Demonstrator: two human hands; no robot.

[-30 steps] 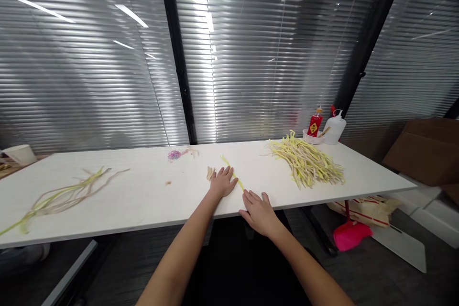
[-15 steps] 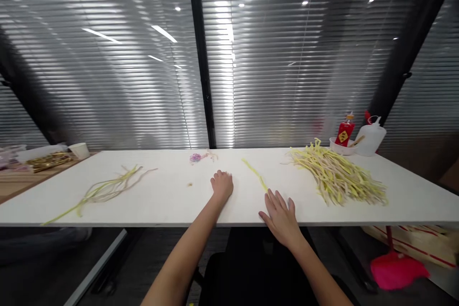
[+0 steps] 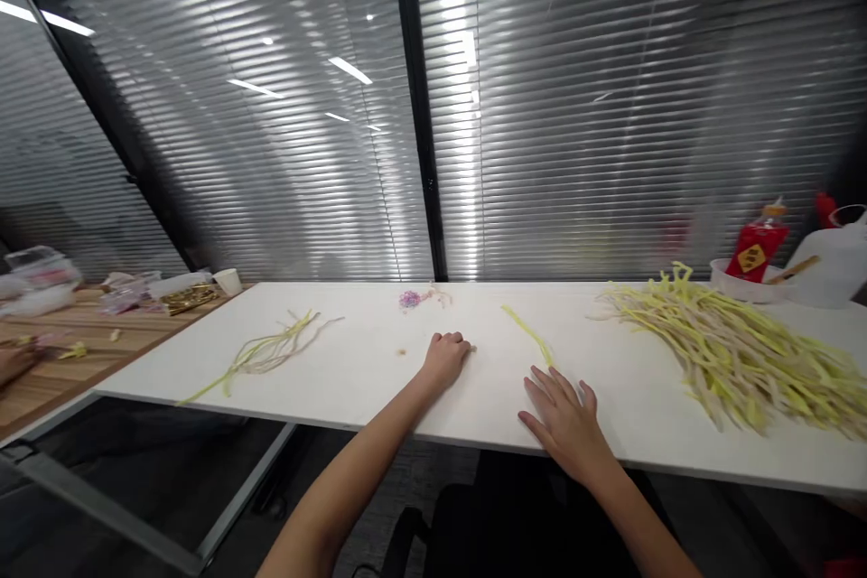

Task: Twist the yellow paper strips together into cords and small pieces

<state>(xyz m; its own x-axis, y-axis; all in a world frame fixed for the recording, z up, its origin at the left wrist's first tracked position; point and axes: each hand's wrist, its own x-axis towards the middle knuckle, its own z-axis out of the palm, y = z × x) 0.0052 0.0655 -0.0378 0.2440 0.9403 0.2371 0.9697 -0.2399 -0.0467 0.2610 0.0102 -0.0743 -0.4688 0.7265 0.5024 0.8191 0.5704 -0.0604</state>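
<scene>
left hand (image 3: 445,357) fisted, right hand (image 3: 564,409) flat (fingers spread) beside thin yellow strip (image 3: 530,335).

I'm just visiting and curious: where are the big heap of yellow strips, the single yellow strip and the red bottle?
Big heap of yellow strips (image 3: 738,361), head view, heap's middle.
Single yellow strip (image 3: 528,332), head view, mid-length.
Red bottle (image 3: 755,253), head view, label.

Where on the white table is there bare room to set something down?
Bare patches: between the thin strand bunch and the left hand, and between the right hand and the big strand pile. The far right, by the bottles, is crowded.
</scene>
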